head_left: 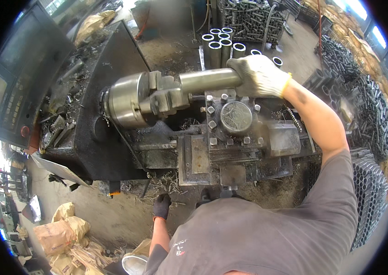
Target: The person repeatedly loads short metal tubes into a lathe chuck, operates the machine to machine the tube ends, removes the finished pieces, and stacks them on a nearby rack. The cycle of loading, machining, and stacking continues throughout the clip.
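Observation:
My right hand (260,75), in a white knit glove with a yellow cuff, is closed around the right end of a smooth metal tube (210,79). The tube lies nearly level, its left end at the jaws of a lathe chuck (132,101). How deep it sits in the jaws cannot be made out. Below the tube stands the bolted tool post (236,117) with its round top. My left hand (162,206), in a dark glove, hangs low in front of the lathe, beside a thin lever (146,185). Its fingers blur together in the dark glove.
Several upright tubes (215,55) stand behind the lathe. A wire bin of metal parts (251,23) is farther back. More metal parts (372,110) and stacked tubes (363,197) fill the right side. A control panel (10,105) is at left; paper sacks (61,233) lie lower left.

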`<state>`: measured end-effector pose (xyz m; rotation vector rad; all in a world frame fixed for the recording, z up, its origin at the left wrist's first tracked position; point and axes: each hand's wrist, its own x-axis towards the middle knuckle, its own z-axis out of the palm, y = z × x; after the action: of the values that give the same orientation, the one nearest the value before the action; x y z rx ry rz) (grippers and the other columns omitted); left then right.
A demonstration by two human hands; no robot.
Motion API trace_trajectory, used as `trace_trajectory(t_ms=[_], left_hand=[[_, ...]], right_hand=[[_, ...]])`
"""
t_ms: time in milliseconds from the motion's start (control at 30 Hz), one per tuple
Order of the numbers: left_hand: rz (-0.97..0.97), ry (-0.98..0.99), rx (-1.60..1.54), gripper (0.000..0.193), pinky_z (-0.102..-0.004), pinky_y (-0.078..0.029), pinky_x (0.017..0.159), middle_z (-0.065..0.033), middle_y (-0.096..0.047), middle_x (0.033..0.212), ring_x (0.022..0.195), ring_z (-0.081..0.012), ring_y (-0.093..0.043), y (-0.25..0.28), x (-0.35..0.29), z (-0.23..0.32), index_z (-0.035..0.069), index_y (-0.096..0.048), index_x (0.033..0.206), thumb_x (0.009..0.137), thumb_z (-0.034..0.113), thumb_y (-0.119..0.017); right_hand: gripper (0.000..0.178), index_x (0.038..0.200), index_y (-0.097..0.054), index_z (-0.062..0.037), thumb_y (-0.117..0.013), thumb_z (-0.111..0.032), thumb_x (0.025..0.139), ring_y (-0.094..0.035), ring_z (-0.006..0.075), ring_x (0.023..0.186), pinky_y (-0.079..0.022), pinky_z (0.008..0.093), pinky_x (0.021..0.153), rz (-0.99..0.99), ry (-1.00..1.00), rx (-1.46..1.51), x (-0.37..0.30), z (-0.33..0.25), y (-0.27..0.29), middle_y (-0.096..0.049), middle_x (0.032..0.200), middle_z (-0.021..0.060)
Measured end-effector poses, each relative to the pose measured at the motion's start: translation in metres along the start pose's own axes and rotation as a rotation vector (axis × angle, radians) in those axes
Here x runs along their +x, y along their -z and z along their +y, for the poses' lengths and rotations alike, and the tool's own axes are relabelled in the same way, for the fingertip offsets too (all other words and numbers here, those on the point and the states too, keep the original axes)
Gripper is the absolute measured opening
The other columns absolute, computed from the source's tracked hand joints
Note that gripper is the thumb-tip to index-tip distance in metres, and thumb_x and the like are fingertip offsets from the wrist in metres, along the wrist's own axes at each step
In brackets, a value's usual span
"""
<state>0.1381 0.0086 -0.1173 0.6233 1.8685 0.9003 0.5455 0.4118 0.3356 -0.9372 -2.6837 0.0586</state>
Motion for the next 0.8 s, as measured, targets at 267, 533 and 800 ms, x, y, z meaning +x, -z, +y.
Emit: trace_trajectory(t_ms=[267, 533, 800], left_hand=[[0.181, 0.189, -0.305, 0.031, -0.0316, -0.055, 0.067, -0.0082, -0.072, 0.095, 0.077, -0.0179, -0.067, 0.024, -0.025, -0.007, 0.001, -0.070, 0.124, 0.100, 0.021, -0.070], [0.510, -0.025, -0.819, 0.021, -0.0345, -0.046, 0.057, -0.0043, -0.060, 0.079, 0.063, -0.0183, -0.053, 0.094, -0.008, 0.004, 0.007, -0.063, 0.099, 0.105, 0.027, -0.065], [0.630, -0.069, -0.925, 0.050, -0.0419, -0.051, 0.067, 0.0002, -0.052, 0.069, 0.058, -0.0211, -0.048, 0.156, -0.008, 0.080, 0.018, -0.060, 0.090, 0.108, 0.064, -0.052]], right_hand=[[0.037, 0.092, -0.074, -0.0042, -0.086, -0.033, 0.071, -0.075, 0.0399, 0.085, -0.060, 0.0487, 0.077, -0.453, -0.035, -0.034, 0.039, 0.090, -0.121, -0.075, 0.086, 0.0188], [0.034, 0.095, -0.077, -0.0003, -0.084, -0.029, 0.078, -0.073, 0.0366, 0.074, -0.057, 0.0469, 0.070, -0.331, 0.086, 0.184, 0.027, 0.110, -0.163, -0.076, 0.085, 0.0207], [0.050, 0.138, -0.057, -0.0001, -0.077, -0.020, 0.097, -0.075, 0.0331, 0.090, -0.059, 0.0482, 0.076, -0.700, -0.235, 0.265, 0.089, 0.035, -0.134, -0.076, 0.105, 0.0170]])
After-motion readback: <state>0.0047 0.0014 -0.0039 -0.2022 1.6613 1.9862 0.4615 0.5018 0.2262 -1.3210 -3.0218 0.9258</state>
